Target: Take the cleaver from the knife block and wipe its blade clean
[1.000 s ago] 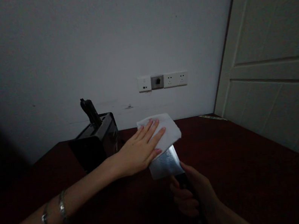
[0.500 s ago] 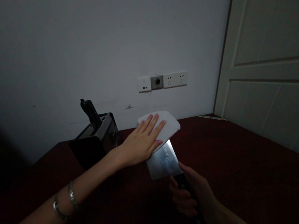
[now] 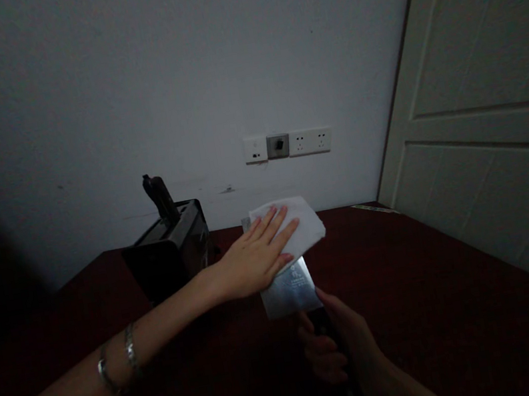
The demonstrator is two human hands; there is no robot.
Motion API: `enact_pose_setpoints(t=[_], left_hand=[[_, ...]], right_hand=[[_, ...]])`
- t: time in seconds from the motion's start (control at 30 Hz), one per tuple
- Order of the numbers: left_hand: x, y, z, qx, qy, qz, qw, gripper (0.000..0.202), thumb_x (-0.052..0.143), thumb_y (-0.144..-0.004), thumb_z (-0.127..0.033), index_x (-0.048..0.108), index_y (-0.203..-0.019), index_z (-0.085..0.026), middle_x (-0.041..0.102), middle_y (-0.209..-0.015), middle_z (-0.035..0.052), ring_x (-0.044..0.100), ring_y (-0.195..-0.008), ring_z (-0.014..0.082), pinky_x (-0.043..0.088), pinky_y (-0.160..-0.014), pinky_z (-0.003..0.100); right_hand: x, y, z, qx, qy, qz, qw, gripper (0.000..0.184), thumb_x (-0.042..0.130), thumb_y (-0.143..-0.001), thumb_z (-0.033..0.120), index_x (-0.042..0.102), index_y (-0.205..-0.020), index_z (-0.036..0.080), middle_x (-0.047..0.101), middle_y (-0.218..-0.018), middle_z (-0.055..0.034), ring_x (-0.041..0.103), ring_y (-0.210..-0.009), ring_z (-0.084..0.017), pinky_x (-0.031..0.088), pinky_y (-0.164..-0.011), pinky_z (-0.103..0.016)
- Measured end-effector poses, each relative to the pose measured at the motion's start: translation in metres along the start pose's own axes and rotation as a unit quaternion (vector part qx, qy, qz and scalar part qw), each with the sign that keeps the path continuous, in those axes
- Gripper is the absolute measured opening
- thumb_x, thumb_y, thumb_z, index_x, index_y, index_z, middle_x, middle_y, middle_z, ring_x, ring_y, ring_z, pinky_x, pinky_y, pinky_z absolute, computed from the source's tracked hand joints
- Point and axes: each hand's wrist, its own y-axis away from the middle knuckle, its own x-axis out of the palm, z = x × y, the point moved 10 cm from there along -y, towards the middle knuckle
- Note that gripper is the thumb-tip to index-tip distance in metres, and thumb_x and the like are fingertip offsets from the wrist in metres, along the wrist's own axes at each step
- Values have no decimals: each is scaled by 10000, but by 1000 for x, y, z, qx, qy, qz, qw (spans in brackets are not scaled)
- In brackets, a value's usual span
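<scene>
Dark tabletop (image 3: pixel 435 277) bears a knife block (image 3: pixel 168 258); left hand (image 3: pixel 252 261) lies splayed on cloth (image 3: pixel 306 226), right hand (image 3: pixel 349 339) grips cleaver (image 3: pixel 286 297).

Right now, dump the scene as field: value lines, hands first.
left hand: flat on thin white cloth, fingers spread
right hand: gripping black handle of broad silver metal cleaver
cloth: over part of the blade; blade bare near the handle
dark boxy holder: on dark red table, left of cloth, black grips protruding
light: dim

Left hand (image 3: pixel 252 264) flat on white cloth (image 3: pixel 307 224) over cleaver (image 3: pixel 288 294) | right hand (image 3: pixel 352 339) grips handle (image 3: pixel 319 318)
</scene>
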Motion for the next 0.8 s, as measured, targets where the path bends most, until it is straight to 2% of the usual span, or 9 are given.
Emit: enact_pose_setpoints(t=[0.1, 0.17, 0.37, 0.43, 0.5, 0.67, 0.73, 0.8], left_hand=[[-3, -6, 21, -32, -2, -4, 999, 548, 246, -949, -359, 84, -1423, -135, 1, -1487, 147, -24, -1362, 253, 134, -1098, 428], [-4, -4, 19, -27, -1, -9, 1000, 545, 240, -950, -363, 87, -1422, -139, 4, -1488, 144, -24, -1362, 252, 135, -1098, 430], [4, 16, -32, 42, 10, 11, 999, 585, 348, -923, -371, 114, -1422, -176, -14, -1490, 126, -23, -1361, 262, 130, -1109, 398], [4, 20, -39, 54, 10, 17, 998, 595, 368, -918, -359, 107, -1423, -183, -10, -1492, 118, -17, -1362, 255, 129, -1110, 389], [3, 19, -32, 48, 7, 15, 999, 578, 347, -926, -355, 107, -1423, -185, -4, -1494, 111, -16, -1363, 249, 133, -1109, 390], [-4, 7, 12, 0, -11, 4, 1000, 541, 268, -946, -348, 113, -1422, -144, 1, -1489, 134, -17, -1362, 260, 137, -1101, 419], [-6, 7, 17, 6, -15, 1, 1000, 538, 261, -947, -351, 114, -1422, -144, -4, -1489, 131, -13, -1362, 259, 134, -1103, 416], [-8, 10, 9, 20, -18, -5, 1000, 539, 271, -945, -355, 123, -1421, -150, -11, -1490, 126, -10, -1363, 259, 131, -1105, 410]], right_hand=[[-1, 1, -1, -1, -7, -9, 1000, 415, 512, -754, 540, 541, -626, 146, 372, -417, 74, 214, -293, -25, 212, -273, -147], [-1, 2, 1, -11, -11, -14, 1000, 411, 514, -758, 530, 554, -634, 140, 377, -421, 72, 213, -294, -23, 212, -273, -145], [6, 3, 11, -28, -22, 21, 999, 384, 544, -741, 513, 556, -656, 139, 373, -434, 76, 210, -298, -19, 226, -276, -141], [8, 4, 14, -33, -17, 30, 999, 376, 546, -738, 509, 547, -660, 141, 367, -440, 79, 206, -301, -17, 228, -280, -139], [8, 5, 13, -31, -11, 29, 999, 385, 528, -748, 520, 534, -652, 147, 358, -438, 82, 199, -300, -18, 229, -281, -140], [6, 6, 12, -30, -2, 17, 999, 411, 488, -772, 540, 522, -637, 153, 337, -426, 84, 184, -297, -23, 210, -275, -143], [6, 6, 11, -28, 0, 18, 999, 410, 490, -770, 542, 522, -638, 155, 332, -426, 85, 178, -298, -24, 203, -275, -144], [8, 7, 10, -23, 1, 23, 999, 407, 493, -769, 540, 519, -636, 156, 327, -426, 87, 174, -298, -25, 203, -276, -146]])
